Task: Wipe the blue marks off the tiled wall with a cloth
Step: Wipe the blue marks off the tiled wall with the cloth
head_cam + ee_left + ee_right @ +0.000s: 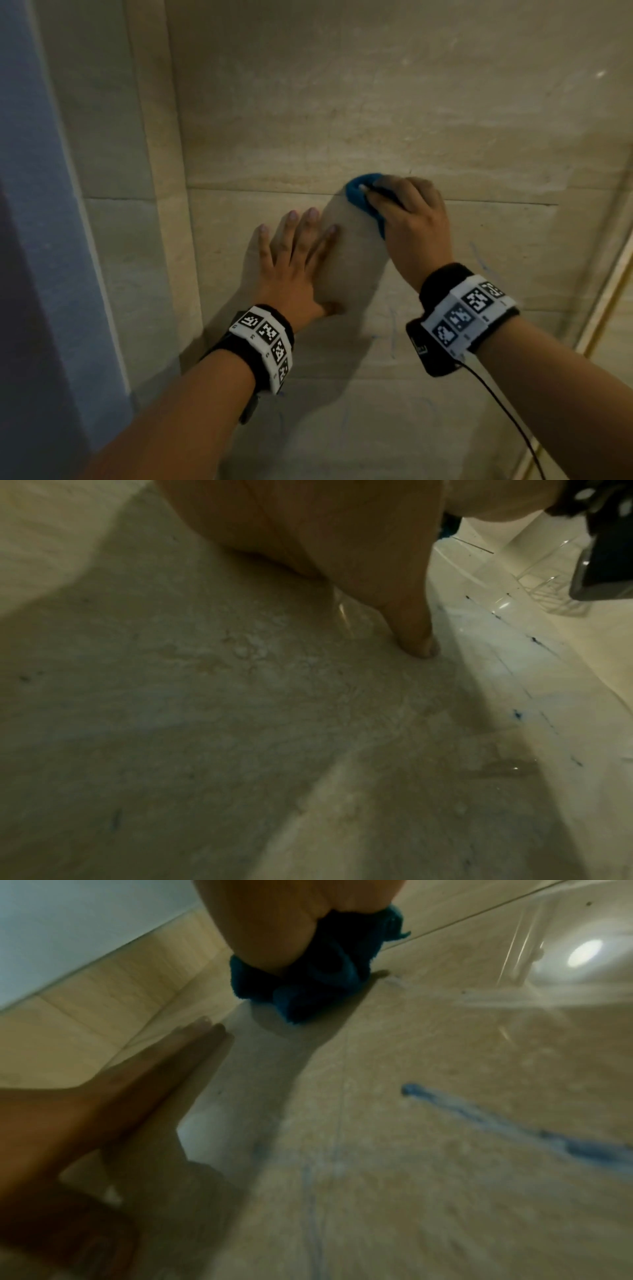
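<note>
R hand [412, 222] presses a bunched blue cloth [364, 197] against the beige tiled wall [342, 102], right on the horizontal grout line [260, 191] that runs across the head view. Fingers curl over the wad & clamp it to the tile; cloth pokes out past the fingertips toward upper left, and a strip of it trails down along the thumb side, so its long axis runs approx. upper-left to lower-right in the head view. In the R wrist view the cloth [308, 977] sits crumpled under the palm, folds touching the tile, w/ the grout line passing just behind it. L hand [294, 260] lies flat on the wall just beside & below-left of the cloth, fingers straight and slightly spread, tips pointing up; not touching the cloth. L wrist view shows one finger [416, 631] w/ its tip on the tile, rest of that hand too close to read. Blue marks [514, 1123] are on the tile on the R hand's wrist side: one thick smeared streak running diagonally in the R wrist view, plus a thin faint line [313, 1218] running lengthwise along the tile. In the head view fainter blue scribbles [392, 329] show between the two wrists & to the right of the R hand. Both wrists carry black bands w/ white tag strips [469, 308]; a thin black cable [507, 411] hangs from the R one.
</note>
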The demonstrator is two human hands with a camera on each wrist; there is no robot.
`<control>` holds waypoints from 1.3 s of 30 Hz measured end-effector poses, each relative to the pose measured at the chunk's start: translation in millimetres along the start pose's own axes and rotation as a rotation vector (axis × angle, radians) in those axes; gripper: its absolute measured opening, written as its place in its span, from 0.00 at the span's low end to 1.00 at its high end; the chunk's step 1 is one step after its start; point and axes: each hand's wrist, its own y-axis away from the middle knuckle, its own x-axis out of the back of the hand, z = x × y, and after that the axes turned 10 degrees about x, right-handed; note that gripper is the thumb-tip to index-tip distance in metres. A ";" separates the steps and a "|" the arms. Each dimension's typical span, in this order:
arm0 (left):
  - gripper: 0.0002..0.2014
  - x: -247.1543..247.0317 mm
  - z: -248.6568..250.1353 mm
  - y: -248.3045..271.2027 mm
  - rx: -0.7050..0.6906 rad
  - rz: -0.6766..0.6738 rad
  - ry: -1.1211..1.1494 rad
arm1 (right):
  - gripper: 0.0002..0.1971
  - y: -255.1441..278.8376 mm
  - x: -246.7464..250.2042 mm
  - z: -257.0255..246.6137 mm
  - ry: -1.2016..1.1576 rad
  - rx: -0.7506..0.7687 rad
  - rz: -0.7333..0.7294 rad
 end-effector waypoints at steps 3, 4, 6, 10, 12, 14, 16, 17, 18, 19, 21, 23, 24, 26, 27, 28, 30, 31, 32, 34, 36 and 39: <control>0.67 1.5 0.3 0.7 0.010 0.014 -0.002 | 0.13 10.5 -1.4 -9.9 -0.069 0.091 -0.051; 0.67 1.1 0.3 0.9 0.016 0.023 -0.018 | 0.13 18.0 -0.8 -12.3 -0.092 0.132 -0.082; 0.69 -0.4 0.0 1.3 0.020 0.028 -0.022 | 0.14 33.1 2.1 -12.4 -0.106 0.195 -0.137; 0.70 -2.3 -0.3 0.7 -0.019 0.084 0.037 | 0.16 38.9 10.6 6.3 -0.029 0.181 -0.125; 0.71 -2.5 -0.4 1.1 -0.024 0.099 0.034 | 0.16 27.4 14.7 18.9 0.008 0.077 -0.048; 0.70 -3.3 -0.5 1.6 -0.018 0.109 0.038 | 0.15 12.0 17.1 30.2 0.044 -0.052 0.042; 0.71 -3.1 -0.4 1.7 -0.014 0.105 0.035 | 0.16 -0.7 16.7 36.5 0.042 -0.153 0.106; 0.71 -3.2 -0.3 1.5 -0.014 0.098 0.029 | 0.17 -4.9 15.6 37.0 0.032 -0.181 0.125; 0.71 -3.2 -0.5 1.6 -0.013 0.092 0.023 | 0.17 -7.2 14.1 35.6 0.023 -0.193 0.137; 0.72 -3.3 -0.5 1.5 -0.013 0.086 0.019 | 0.17 -7.6 12.6 33.2 0.019 -0.189 0.141; 0.71 -3.3 -0.3 1.7 -0.007 0.081 0.014 | 0.16 -2.3 9.9 26.0 0.025 -0.122 0.116; 0.71 -3.0 -0.1 1.8 -0.001 0.073 0.010 | 0.14 13.4 6.3 17.4 0.022 -0.002 0.048; 0.71 -2.6 0.2 1.7 0.001 0.069 0.006 | 0.14 24.0 4.9 12.9 0.003 0.048 0.006; 0.70 -2.4 0.7 1.9 0.007 0.060 -0.006 | 0.15 46.8 3.6 5.6 -0.036 0.109 -0.066; 0.70 -2.2 1.1 1.9 0.009 0.057 -0.006 | 0.16 56.5 4.3 3.1 -0.048 0.127 -0.093; 0.69 -2.2 1.1 2.2 0.011 0.058 -0.003 | 0.18 64.1 5.7 1.2 -0.056 0.138 -0.113; 0.69 -2.4 1.2 2.3 0.014 0.059 0.003 | 0.19 70.5 9.3 2.2 -0.064 0.154 -0.137; 0.69 -2.2 1.3 2.4 0.015 0.056 0.003 | 0.18 69.1 11.9 4.0 -0.066 0.151 -0.146; 0.70 -2.0 1.3 2.3 0.014 0.052 0.002 | 0.17 64.8 14.2 6.6 -0.065 0.134 -0.144; 0.70 -1.5 1.8 2.5 0.013 0.044 -0.003 | 0.16 51.4 17.6 11.5 -0.054 0.051 -0.096; 0.70 -1.5 2.5 3.1 0.020 0.036 -0.010 | 0.16 38.3 18.3 15.0 -0.045 -0.034 -0.030; 0.69 0.0 3.2 3.9 0.034 0.032 -0.030 | 0.16 33.1 15.8 11.3 -0.030 -0.057 0.005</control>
